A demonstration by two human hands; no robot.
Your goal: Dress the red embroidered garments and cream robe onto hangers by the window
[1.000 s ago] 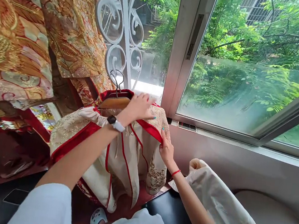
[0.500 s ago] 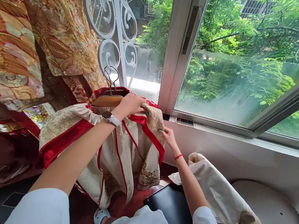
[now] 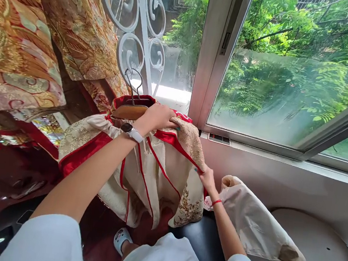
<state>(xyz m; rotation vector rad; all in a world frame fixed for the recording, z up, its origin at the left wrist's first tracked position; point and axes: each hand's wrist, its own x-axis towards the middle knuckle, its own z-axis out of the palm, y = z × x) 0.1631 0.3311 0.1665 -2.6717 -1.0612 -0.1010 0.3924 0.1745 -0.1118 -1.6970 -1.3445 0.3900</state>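
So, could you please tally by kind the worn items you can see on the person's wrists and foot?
Watch on the left wrist, by the left hand: 1
Red bracelet on the right wrist, below the right hand: 1
White shoe on the one foot in view: 1
Total: 3

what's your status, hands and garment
Left hand gripping garment at wooden hanger. Right hand pinching red-trimmed edge. Cloth bag beside right arm.

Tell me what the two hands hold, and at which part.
Both hold the cream robe on its wooden hanger: left hand grips the red-trimmed collar at the shoulder, right hand pinches the front edge lower down.
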